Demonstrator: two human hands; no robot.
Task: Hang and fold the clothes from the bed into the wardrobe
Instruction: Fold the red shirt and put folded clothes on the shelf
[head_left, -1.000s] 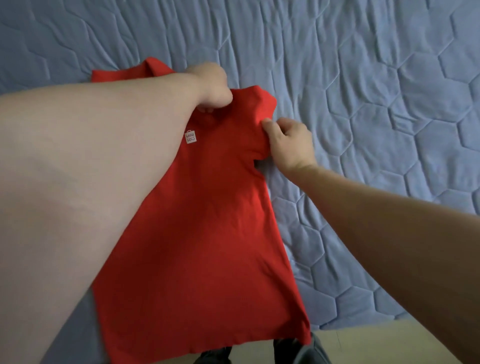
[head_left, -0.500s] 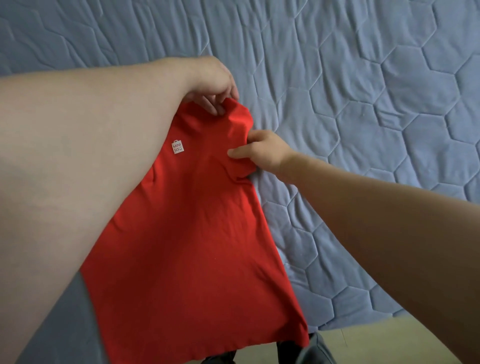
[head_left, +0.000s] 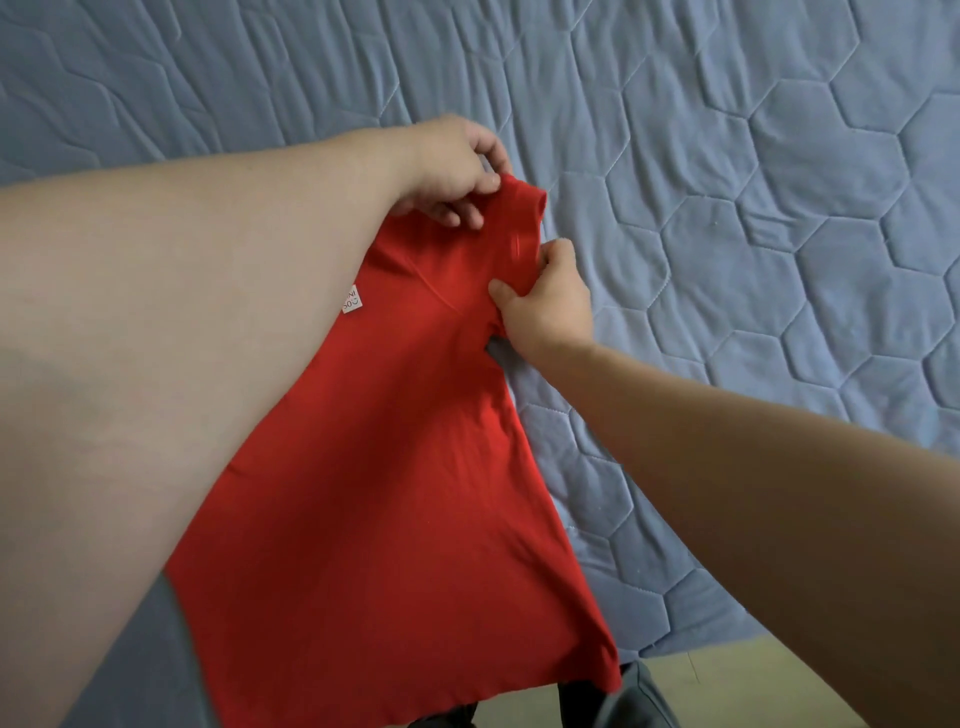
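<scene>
A red T-shirt (head_left: 395, 467) lies lengthwise on the blue quilted bed (head_left: 727, 208), its hem hanging over the near edge. A small white label (head_left: 352, 300) shows on the chest. My left hand (head_left: 452, 171) pinches the top edge of the shirt near the shoulder. My right hand (head_left: 545, 296) grips the bunched right sleeve just below it. My left forearm covers the shirt's left side.
The bed's quilted cover fills most of the view. A strip of pale floor (head_left: 727, 675) shows at the bottom right, with dark trouser legs (head_left: 623, 701) below the shirt's hem.
The right sleeve has been folded inward onto the shirt body. Both hands have come closer together at the shirt's top right corner, and the left sleeve is out of sight.
</scene>
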